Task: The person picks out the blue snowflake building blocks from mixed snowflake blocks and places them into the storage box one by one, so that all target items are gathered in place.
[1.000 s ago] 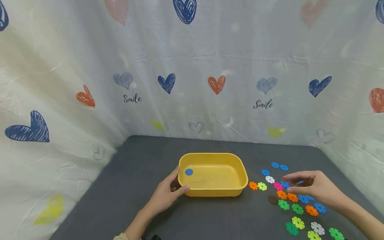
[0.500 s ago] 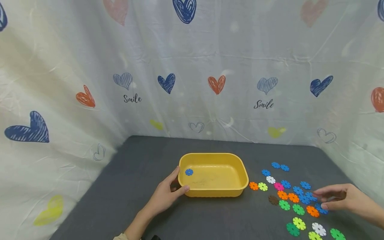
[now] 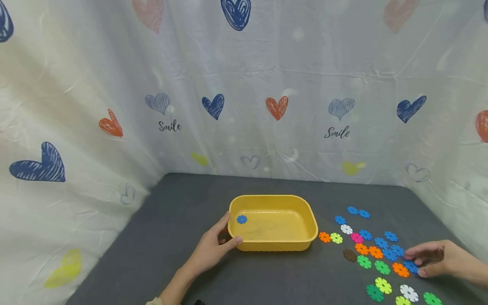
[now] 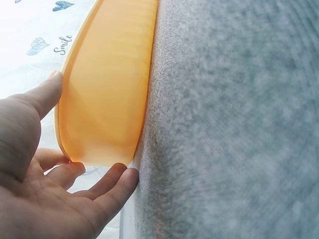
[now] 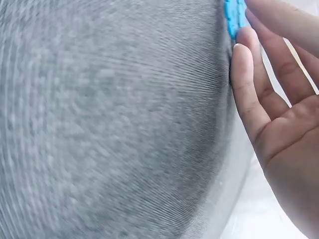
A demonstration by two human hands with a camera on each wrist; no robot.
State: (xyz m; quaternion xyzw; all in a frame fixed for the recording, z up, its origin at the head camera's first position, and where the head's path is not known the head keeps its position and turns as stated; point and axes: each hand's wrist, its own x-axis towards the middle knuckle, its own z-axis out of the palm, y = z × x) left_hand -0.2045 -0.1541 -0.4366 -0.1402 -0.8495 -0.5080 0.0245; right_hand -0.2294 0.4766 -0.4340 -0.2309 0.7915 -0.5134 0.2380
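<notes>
A yellow plastic tub point(image 3: 272, 245) stands on the dark grey table, with one blue flower-shaped disc point(image 3: 242, 219) lying in its left part. My left hand point(image 3: 211, 245) holds the tub's near left corner, thumb at the front rim and fingers along the left end; the left wrist view shows the thumb on the rim point(image 4: 61, 109). At the right, my right hand point(image 3: 442, 260) is low over the table, its thumb and fingers apart around a blue disc point(image 3: 411, 266). In the right wrist view, blue plastic point(image 5: 233, 19) shows at its fingertips; whether they touch it is unclear.
Several notched discs lie scattered right of the tub, among them orange point(image 3: 400, 270), green point(image 3: 382, 267), white point(image 3: 409, 293), pink point(image 3: 356, 237) and brown point(image 3: 350, 255) ones. More blue discs point(image 3: 389, 254) cluster beside the right hand. A heart-printed curtain point(image 3: 244, 140) encloses the table's back and sides.
My right hand has moved right and toward me, from over the pink and upper blue discs to the blue disc at the cluster's right. The left hand stays on the tub.
</notes>
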